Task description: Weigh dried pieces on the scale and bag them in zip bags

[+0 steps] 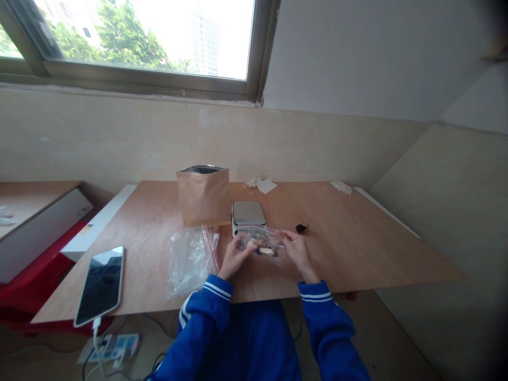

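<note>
A small clear zip bag (266,251) with pale and dark pieces inside is held between my two hands, just in front of a small digital scale (248,212). My left hand (235,255) grips the bag's left side, its thumb lying over the front. At the right end of the zip edge, my right hand (294,250) pinches the plastic. What exactly the pieces are is too small to tell. To the left lie flat clear zip bags (189,262) with red-lined seals. Behind them a brown kraft pouch (204,196) stands upright with its top open.
A dark scoop-shaped piece (301,228) lies right of my right hand. White crumpled scraps (266,185) rest along the table's back. A phone (101,286) with a charging cable sits at the left front edge, above a power strip (115,346) on the floor.
</note>
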Demonstrator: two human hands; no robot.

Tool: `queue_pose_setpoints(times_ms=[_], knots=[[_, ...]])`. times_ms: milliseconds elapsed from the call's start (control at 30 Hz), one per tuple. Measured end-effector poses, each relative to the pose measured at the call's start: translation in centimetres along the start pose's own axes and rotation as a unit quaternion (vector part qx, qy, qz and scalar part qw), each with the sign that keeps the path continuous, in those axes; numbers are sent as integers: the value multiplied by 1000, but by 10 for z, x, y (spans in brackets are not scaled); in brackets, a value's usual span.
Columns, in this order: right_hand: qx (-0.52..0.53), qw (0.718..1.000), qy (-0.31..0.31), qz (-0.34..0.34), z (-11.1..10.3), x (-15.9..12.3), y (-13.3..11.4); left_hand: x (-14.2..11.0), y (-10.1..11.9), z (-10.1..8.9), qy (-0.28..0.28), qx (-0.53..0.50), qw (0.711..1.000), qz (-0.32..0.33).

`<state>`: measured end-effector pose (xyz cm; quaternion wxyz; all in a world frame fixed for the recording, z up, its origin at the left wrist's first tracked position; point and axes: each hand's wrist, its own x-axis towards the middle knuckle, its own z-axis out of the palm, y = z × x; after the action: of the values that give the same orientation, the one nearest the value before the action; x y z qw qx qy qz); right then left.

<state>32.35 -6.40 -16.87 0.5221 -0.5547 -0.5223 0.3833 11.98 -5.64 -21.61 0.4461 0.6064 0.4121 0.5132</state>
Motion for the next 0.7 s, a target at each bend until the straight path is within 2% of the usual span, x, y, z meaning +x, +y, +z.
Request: queue_pose_setpoints(times_ms=[233, 400, 600, 700], knots=[[-22, 1000, 7, -13, -5, -1, 11, 0, 3, -1, 33, -19, 999, -25], [-33, 997, 45, -44, -11, -2, 12, -1, 2, 1, 3, -5, 1000, -23], [-69, 991, 98, -62, -5, 1, 8, -2, 6, 0, -12, -2, 1000, -19], [-85, 989, 102, -69, 0, 1, 8, -3, 8, -3, 10, -35, 999, -21]])
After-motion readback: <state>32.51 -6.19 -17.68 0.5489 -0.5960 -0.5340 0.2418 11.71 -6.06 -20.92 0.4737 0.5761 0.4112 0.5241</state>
